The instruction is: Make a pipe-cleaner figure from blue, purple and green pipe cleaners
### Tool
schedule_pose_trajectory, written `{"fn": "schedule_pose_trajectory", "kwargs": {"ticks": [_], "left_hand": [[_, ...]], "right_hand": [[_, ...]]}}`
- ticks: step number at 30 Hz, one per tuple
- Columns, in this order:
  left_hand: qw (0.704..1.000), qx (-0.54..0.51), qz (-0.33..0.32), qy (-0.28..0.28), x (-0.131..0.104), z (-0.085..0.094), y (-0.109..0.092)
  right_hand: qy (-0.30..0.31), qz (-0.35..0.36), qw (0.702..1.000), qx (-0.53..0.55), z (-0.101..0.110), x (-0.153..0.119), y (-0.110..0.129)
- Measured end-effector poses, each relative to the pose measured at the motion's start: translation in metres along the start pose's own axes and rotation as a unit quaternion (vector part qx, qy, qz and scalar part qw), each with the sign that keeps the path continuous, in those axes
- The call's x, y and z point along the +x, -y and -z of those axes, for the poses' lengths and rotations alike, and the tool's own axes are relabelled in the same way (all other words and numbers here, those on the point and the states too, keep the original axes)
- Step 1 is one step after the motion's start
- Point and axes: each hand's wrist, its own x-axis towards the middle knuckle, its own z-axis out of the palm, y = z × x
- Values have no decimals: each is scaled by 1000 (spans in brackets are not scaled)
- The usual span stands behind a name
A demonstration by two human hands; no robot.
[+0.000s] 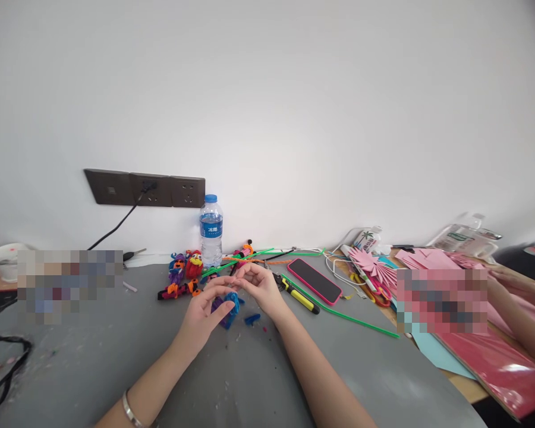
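My left hand [205, 312], with a silver bangle on its wrist, closes on a blue and purple fuzzy pipe-cleaner piece [233, 304]. The fingertips of my right hand [259, 285] are pinched together just above that piece, close to my left fingertips; whatever they may grip is too small to make out. A short blue pipe-cleaner bit [252, 319] lies on the grey table [249, 380] below my right hand. Small pipe-cleaner figures in red [194, 266], purple [177, 269] and orange with black [177, 290] sit beyond my left hand.
A water bottle [211, 232] stands against the wall. To the right lie yellow-handled pliers [301, 296], a pink-cased phone [314, 280], a long green pipe cleaner [361, 324] and a white cable [339, 270]. Another person's arm [517, 306] rests over pink paper at far right.
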Motion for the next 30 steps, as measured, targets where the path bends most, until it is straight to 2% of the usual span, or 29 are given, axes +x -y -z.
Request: {"fn": "schedule_pose_trajectory", "kwargs": {"ticks": [7,14,18,21,24,27,30], "left_hand": [[1000,4,-13,9,1,1,0],[999,-27,47,-7,0,1,4],[997,-42,54,-19,1,1,4],[995,-48,66,-64,2,2,5],[987,-77,87,-109,4,1,5],[980,-124,99,-123,6,0,3],[975,-149,99,-130,7,-1,3]], "right_hand": [[9,36,999,-4,-1,-1,-1],[-24,124,982,-139,2,1,2],[-46,98,984,-142,5,1,0],[-55,78,982,-162,7,0,-1],[-47,92,960,-259,9,-1,0],[-13,117,927,-357,10,-3,0],[25,106,907,-407,10,-3,-2]]}}
